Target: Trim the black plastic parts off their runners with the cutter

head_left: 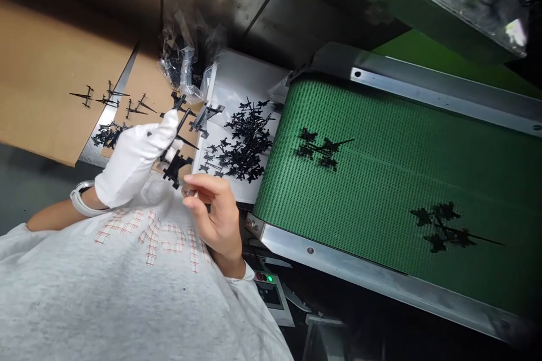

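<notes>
My left hand (138,155), in a white glove, is closed around a branched black plastic moulding (175,168). Its thin stem points upward past the fingers, and blocky end pieces stick out on several sides. Bare and half curled, my right hand (215,208) is just below and to the right of the moulding. Between its thumb and fingers is a small shiny object (191,193), mostly hidden, whose kind I cannot make out. Right of the moulding, a pile of similar black mouldings (249,144) lies in a white tray (215,82).
A green conveyor belt (372,192) on the right carries black mouldings (444,225). Thin black sprues (110,93) and a small heap of black parts (108,134) lie on cardboard at left. A clear plastic bag (184,59) stands behind. Below the belt is a control panel (271,293).
</notes>
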`<control>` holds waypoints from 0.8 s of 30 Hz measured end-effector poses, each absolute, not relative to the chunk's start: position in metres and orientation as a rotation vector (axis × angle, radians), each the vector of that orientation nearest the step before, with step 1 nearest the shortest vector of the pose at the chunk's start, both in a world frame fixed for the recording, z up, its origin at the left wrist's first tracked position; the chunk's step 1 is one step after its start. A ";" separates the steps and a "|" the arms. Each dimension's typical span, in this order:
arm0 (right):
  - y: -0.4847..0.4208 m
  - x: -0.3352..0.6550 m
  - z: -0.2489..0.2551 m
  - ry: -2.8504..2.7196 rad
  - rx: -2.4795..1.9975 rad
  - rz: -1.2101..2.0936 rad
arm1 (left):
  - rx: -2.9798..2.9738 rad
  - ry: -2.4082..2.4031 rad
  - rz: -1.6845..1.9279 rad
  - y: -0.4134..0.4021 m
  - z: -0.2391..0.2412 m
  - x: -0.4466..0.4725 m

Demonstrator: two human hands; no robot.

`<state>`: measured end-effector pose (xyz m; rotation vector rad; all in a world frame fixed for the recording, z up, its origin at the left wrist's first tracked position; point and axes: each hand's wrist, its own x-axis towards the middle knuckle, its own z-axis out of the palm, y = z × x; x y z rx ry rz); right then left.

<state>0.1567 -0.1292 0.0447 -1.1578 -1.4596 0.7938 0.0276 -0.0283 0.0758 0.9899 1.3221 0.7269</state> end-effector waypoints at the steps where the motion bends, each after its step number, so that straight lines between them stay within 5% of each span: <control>1: -0.129 0.156 0.046 -1.477 -1.140 0.803 | 0.984 1.312 0.734 -0.028 0.075 0.027; 24: -0.119 0.155 0.035 -1.416 -1.065 0.657 | 1.112 1.238 0.641 -0.031 0.082 0.026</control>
